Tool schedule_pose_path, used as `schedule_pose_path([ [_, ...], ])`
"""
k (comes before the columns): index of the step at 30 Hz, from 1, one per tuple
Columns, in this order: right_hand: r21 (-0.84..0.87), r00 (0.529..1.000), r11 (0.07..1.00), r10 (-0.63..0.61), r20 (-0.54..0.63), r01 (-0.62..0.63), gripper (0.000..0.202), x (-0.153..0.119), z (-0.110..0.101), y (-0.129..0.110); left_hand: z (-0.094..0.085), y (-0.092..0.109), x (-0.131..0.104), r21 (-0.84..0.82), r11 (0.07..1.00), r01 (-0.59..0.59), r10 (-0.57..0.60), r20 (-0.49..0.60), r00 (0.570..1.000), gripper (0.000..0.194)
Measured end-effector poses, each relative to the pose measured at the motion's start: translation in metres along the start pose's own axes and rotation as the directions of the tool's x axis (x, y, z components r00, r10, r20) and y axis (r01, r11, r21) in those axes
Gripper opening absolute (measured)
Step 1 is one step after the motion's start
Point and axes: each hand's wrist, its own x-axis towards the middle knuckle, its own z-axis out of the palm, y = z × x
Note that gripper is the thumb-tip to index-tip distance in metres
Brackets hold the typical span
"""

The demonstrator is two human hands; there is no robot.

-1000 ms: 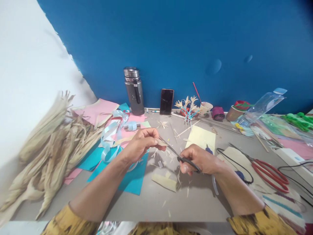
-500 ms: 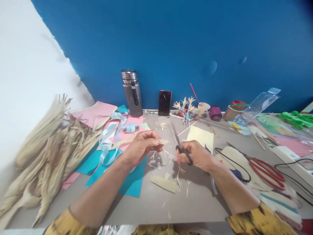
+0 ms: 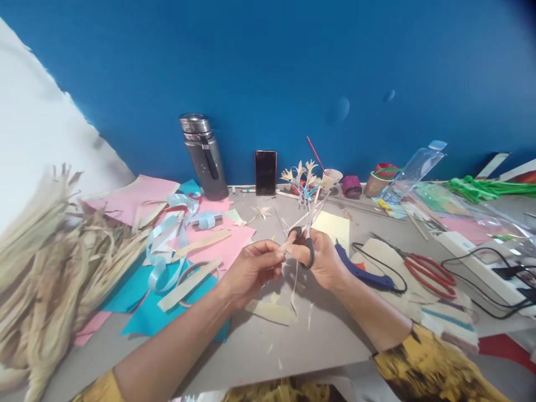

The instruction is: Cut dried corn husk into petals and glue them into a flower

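Note:
My left hand pinches a small pale piece of husk between thumb and fingertips. Black-handled scissors are in my right hand, blades up and away from me. The fingertips of both hands meet, or nearly meet, at the pale piece. A thin strip dangles below them. On the table under my hands lie a wider husk piece and small scraps. Husk flowers with blue stems stand near the wall.
Dried corn husks cover the left side, beside pink and teal paper. A flask and phone stand behind. Rightward are a blue glue gun, red-handled scissors and a power strip.
The view has swung right. My hands have come together at the pale piece, and the scissors have turned, with both handle loops showing now.

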Motion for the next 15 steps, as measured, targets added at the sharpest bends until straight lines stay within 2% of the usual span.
schedule_pose_path([
  [7,0.041,0.999,0.998,0.040,0.006,-0.040,0.028,-0.0021,0.0009,-0.0018,-0.0013,-0.0008,0.0009,0.060,0.998,-0.021,0.020,0.007,1.000,0.025],
  [11,0.192,0.992,0.976,0.082,0.096,-0.100,0.030,-0.0005,-0.0006,0.0017,-0.0018,0.0007,0.0004,0.078,0.997,0.009,-0.013,0.060,0.998,0.024],
  [15,0.368,0.965,0.901,0.158,0.209,-0.228,0.024,0.0056,-0.0063,0.0001,-0.0024,0.0019,-0.0002,0.043,0.999,0.032,-0.035,0.083,0.996,0.024],
])
